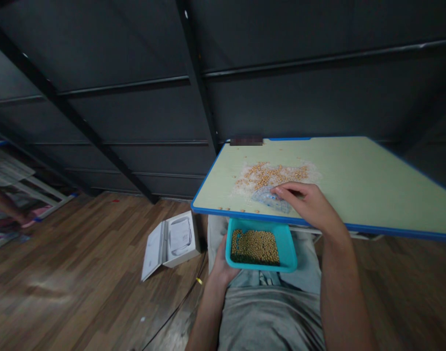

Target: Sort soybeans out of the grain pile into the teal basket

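Note:
My left hand [221, 261] grips the left side of a turquoise plastic basket [289, 248]. The basket rests on my lap, under the near edge of the table, and holds many yellow soybeans [257, 246]. Above the tabletop my right hand [305, 197] pinches a clear, flat, roughly half-round plastic piece [269, 199] between thumb and fingers. Its exact kind I cannot make out. Just beyond this piece, a spread of soybeans [269, 174] lies mixed with white grains [313, 171] that look like rice. A few single beans [243, 210] sit along the near edge.
The pale green table [369, 180] has a blue rim. On the wooden floor to the left stands an open white box [179, 239], with a black cable [186, 295] beside it. A dark panelled wall [299, 107] rises behind. Part of another person [10, 207] shows at far left.

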Motion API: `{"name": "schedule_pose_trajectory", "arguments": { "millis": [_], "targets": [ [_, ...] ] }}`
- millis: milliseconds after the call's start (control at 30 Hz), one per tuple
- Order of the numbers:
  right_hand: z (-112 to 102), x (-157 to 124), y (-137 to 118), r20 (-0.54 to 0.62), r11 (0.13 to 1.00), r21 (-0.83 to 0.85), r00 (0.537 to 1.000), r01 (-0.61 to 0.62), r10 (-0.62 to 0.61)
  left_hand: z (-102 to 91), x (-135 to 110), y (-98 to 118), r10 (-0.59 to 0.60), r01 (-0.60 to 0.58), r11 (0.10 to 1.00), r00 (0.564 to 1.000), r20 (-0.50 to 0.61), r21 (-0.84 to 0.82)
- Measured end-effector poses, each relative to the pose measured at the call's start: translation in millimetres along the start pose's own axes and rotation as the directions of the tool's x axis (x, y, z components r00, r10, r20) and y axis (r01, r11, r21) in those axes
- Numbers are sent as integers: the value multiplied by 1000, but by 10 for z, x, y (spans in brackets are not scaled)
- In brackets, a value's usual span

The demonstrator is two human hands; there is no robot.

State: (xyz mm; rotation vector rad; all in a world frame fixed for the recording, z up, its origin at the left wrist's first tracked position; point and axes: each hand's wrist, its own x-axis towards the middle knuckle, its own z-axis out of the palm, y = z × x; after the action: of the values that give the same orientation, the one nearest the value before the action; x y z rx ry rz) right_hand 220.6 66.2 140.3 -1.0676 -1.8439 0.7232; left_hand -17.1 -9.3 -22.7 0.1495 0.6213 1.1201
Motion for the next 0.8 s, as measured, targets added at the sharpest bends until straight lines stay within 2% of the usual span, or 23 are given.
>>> {"name": "schedule_pose_trajectory", "arguments": {
  "millis": [200,400,800],
  "targets": [
    [-7,3,1,13,1000,-9,1000,-9,9,-36,19,-11,8,-8,1000,999,-43,-7],
    [-10,2,-18,8,1000,-15,1000,-11,11,38,7,7,-19,20,999,999,-34,42],
    [-10,-2,-12,-4,999,-32,1000,-30,30,102,-18,17,7,-8,1000,1000,5,13]
  ]
}}
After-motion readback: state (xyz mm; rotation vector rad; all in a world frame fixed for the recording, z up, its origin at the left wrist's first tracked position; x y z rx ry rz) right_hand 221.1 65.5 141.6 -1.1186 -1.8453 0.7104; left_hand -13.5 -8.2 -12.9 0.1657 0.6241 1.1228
